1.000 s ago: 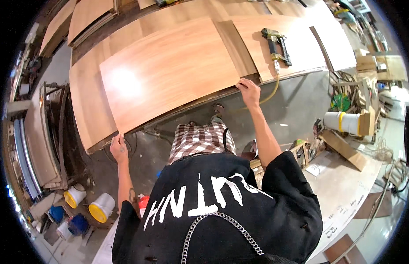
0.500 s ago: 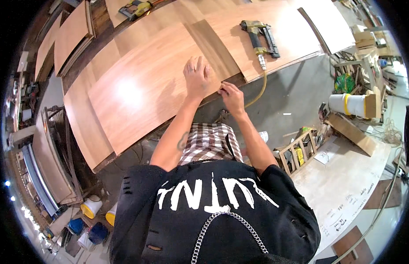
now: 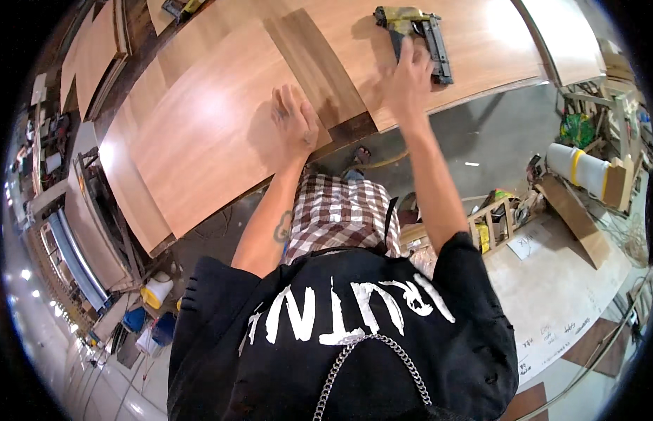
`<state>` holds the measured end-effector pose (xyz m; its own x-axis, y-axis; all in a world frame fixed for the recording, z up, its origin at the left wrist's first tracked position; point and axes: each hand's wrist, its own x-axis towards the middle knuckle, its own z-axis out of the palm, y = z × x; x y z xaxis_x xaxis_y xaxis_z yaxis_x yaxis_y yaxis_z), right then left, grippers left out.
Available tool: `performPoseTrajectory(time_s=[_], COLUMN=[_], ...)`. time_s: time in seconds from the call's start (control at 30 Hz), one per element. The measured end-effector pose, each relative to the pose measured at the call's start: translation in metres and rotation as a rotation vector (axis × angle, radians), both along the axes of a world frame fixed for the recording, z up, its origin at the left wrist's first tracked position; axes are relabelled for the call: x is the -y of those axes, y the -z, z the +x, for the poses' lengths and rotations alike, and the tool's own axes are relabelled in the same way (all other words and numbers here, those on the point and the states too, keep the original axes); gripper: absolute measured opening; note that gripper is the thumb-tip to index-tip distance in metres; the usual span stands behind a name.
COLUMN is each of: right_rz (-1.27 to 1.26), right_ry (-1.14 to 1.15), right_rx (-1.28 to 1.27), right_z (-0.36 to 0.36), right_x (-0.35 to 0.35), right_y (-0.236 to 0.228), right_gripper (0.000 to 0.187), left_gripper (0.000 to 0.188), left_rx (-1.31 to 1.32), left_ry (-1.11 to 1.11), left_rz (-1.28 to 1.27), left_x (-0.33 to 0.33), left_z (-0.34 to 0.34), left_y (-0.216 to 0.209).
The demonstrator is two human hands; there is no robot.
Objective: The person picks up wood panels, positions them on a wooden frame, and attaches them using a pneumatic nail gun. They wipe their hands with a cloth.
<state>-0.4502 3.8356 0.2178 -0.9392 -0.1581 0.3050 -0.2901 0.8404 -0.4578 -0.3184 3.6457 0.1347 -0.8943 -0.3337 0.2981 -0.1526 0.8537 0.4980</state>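
Note:
My left hand (image 3: 296, 125) is open over the near right part of a reddish-brown plywood sheet (image 3: 207, 133), fingers stretched out; I cannot tell if the palm touches it. Farther right, my right hand (image 3: 409, 83) is closed around the handle of a yellow and black nail gun (image 3: 433, 49). The gun lies on a pale plywood stack (image 3: 481, 42), and its fingers reach between handle and magazine. My hand hides the lower handle and hose joint. Between the two sheets runs a darker wood strip (image 3: 316, 63).
A second nail gun (image 3: 179, 8) lies at the far left edge, near stacked boards (image 3: 105, 56). The yellow air hose (image 3: 386, 161) hangs below the table's near edge. White buckets (image 3: 577, 165) and a wooden crate frame (image 3: 491, 221) stand to the right, beside a marked white board (image 3: 551, 302).
My right hand has left the sheet's near edge and moved right and away onto the nail gun's handle. My left hand stays over the sheet. The whole view has shifted slightly.

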Motion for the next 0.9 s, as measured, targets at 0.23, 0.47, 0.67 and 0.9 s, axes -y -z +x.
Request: performPoseTrajectory(time_s=[0.23, 0.47, 0.67, 0.9], right_rz=[-0.105, -0.38, -0.321, -0.383], right_ry=[-0.085, -0.07, -0.266, -0.459], right_rx=[0.298, 1.116, 1.116, 0.751], right_z=[-0.068, 0.047, 0.125, 0.129], right_x=[-0.016, -0.077, -0.045, -0.017], right_y=[0.009, -0.083, -0.038, -0.006], right_gripper=[0.08, 0.052, 0.043, 0.035], left_gripper=[0.056, 0.056, 0.055, 0.057], left_rx=[-0.06, -0.045, -0.067, -0.092], left_ry=[0.019, -0.023, -0.062, -0.032], left_rz=[0.075, 0.093, 0.055, 0.096], left_x=[0.009, 0.012, 0.021, 0.023], left_z=[0.0, 0.002, 0.0, -0.001], left_y=[-0.005, -0.004, 0.003, 0.004])
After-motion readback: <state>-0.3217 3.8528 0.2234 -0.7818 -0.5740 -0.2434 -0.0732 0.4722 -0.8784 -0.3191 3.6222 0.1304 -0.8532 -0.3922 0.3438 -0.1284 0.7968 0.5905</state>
